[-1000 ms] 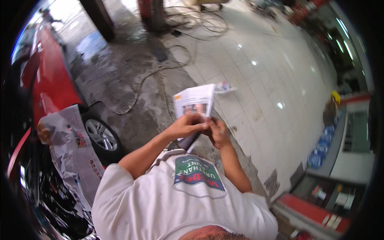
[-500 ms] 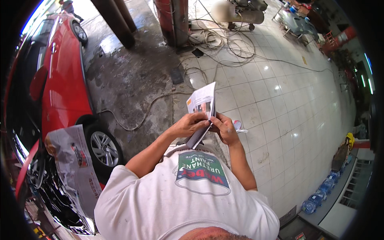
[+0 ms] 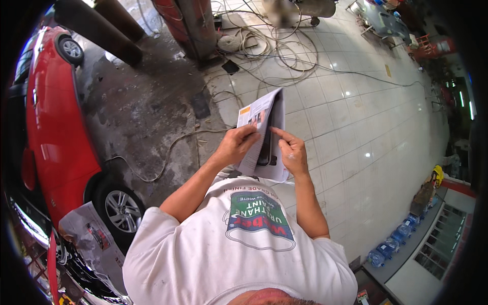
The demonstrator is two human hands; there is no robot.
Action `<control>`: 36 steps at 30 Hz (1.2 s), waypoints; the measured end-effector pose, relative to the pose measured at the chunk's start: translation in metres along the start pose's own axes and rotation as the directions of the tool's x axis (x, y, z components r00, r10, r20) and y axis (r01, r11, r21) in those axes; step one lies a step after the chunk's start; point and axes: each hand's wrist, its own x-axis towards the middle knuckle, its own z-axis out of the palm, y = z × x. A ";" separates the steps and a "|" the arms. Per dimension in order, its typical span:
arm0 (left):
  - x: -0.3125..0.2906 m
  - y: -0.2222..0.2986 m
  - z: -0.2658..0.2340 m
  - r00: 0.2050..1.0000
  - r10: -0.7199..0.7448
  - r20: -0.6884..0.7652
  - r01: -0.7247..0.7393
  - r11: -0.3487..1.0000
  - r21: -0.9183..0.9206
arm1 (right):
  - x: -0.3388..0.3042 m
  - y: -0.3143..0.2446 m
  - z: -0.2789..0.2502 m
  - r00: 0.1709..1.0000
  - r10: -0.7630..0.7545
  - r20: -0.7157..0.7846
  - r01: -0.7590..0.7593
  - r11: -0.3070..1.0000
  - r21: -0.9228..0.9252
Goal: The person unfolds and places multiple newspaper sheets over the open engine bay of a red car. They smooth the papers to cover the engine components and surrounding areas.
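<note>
A folded newspaper (image 3: 250, 118) is in front of my chest, its leaves parted. My left hand (image 3: 236, 146) pinches the left leaves, with the thumb and fingers close together. At the right leaf's edge, my right hand (image 3: 295, 154) has its index finger stretched toward the gap and its other fingers curled around the edge. Between the leaves shows a dark patch with a rounded corner; I cannot tell whether it is printed or a separate object.
On the left stands a red car (image 3: 61, 122) with a newspaper sheet (image 3: 91, 239) over its front. A hose (image 3: 168, 152) runs across the floor to coiled hoses (image 3: 256, 43) by a red post (image 3: 190, 25). Plastic bottles (image 3: 399, 236) line a ledge at right.
The newspaper has been spread wider, baring its inside and the dark patch. My right hand has moved slightly right and down, its index finger now extended. The view has shifted, moving the car leftward.
</note>
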 end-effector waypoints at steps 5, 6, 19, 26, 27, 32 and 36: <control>0.132 0.008 0.048 0.902 0.326 0.282 -0.364 0.927 0.091 | 0.063 -0.015 -0.047 0.936 0.318 -0.152 -0.186 0.812 0.553; 0.153 0.012 0.060 0.882 0.325 0.341 -0.376 0.922 0.094 | 0.073 -0.011 -0.060 0.911 0.351 -0.217 -0.212 0.849 0.484; 0.370 -0.051 0.008 0.967 -0.223 0.127 0.247 0.943 -0.222 | 0.308 0.042 -0.129 0.965 0.059 0.257 0.091 0.841 -0.534; 0.483 -0.193 -0.104 0.662 -0.719 -0.214 0.298 0.514 -0.804 | 0.399 0.074 0.006 0.639 0.259 0.724 0.255 0.817 -0.517; 0.507 -0.220 -0.109 0.637 -0.737 -0.227 0.292 0.503 -0.813 | 0.398 0.094 0.019 0.601 0.245 0.761 0.265 0.837 -0.479; 0.634 -0.414 -0.104 0.524 -0.825 -0.209 0.325 0.421 -0.847 | 0.437 0.176 0.054 0.599 0.273 0.753 0.050 0.925 -0.376; 0.701 -0.606 -0.105 0.374 -0.892 -0.254 0.281 0.370 -0.885 | 0.476 0.203 0.060 0.667 0.106 0.738 -0.087 0.994 -0.064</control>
